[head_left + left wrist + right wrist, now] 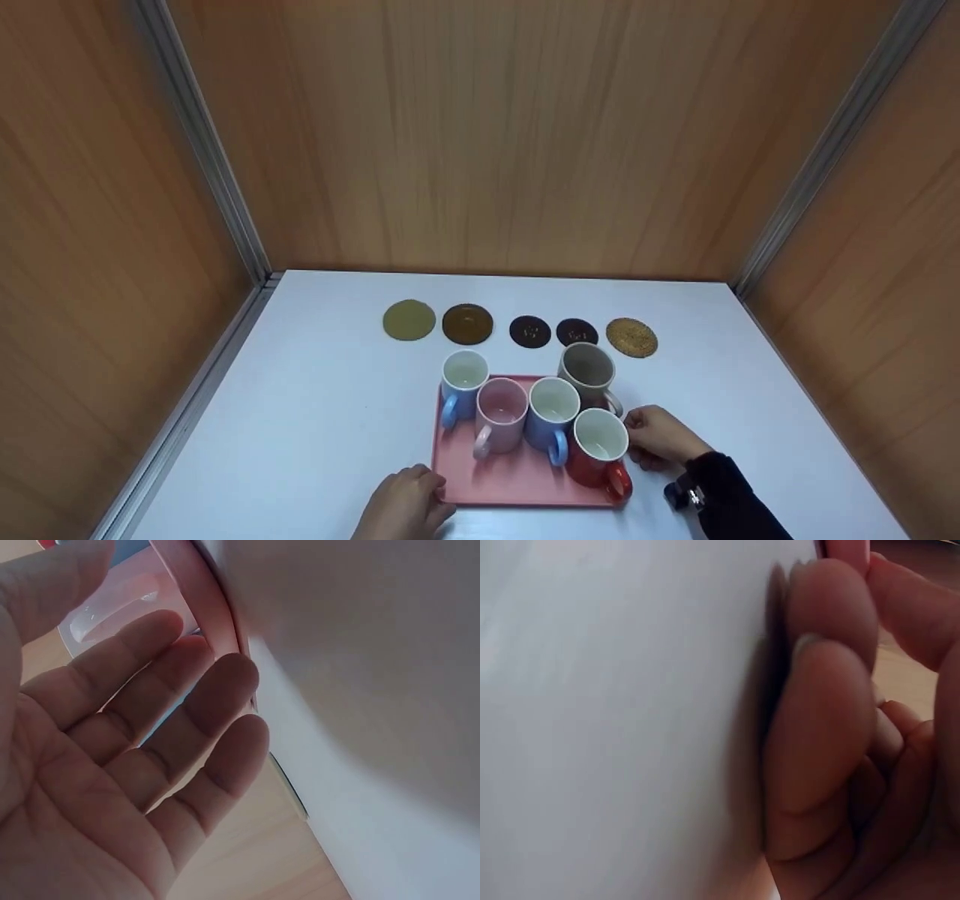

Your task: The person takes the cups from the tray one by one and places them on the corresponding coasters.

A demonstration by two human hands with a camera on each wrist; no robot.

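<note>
Wood-grain panels (pixel 495 135) enclose a white table (pixel 322 397) where a pink tray (pixel 517 484) lies, carrying two blue mugs (pixel 465 401), a pink mug (pixel 506 429), a grey-brown mug (pixel 589 369) and a red mug (pixel 585 461), all upright; five flat discs (pixel 409 320) form a row beyond it. At the tray's near left corner, the left hand (pixel 403 501) has its fingers loosely extended, thumb well apart, while the right hand (pixel 664 436) pinches the right edge between thumb and curled fingers, just beside the red mug

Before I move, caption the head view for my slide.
Five mugs on a pink tray, left grip and right grip at its edges, five round discs behind.
</note>
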